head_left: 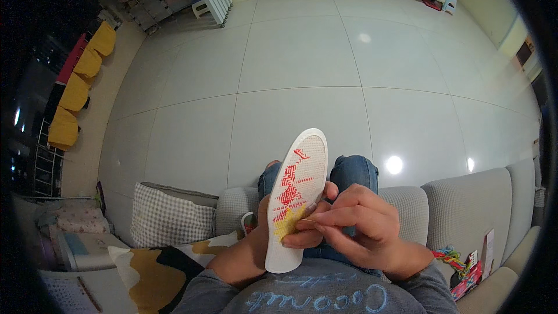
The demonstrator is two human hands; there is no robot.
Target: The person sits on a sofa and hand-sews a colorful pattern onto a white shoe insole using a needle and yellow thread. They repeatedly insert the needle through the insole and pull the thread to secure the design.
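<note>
A white shoe insole [305,168], cross-stitched with red and yellow patterns, stands tilted upright in front of my lap. My left hand [302,239] reaches behind it and grips it, with fingers curled round its right edge near the yellow stitching [289,225]. At that edge, my right hand [363,224] has its thumb and forefinger closed on a thin needle [307,219], whose tip points at the yellow area. Thread on the needle is too fine to make out. The palm of my left hand is hidden behind the insole.
I sit on a grey sofa [465,206]. Colourful thread skeins [452,260] and a red package [468,282] lie on it at the right. To the left are a checked cushion [168,215] and a patterned cushion [151,273]. Pale floor tiles [290,52] stretch ahead.
</note>
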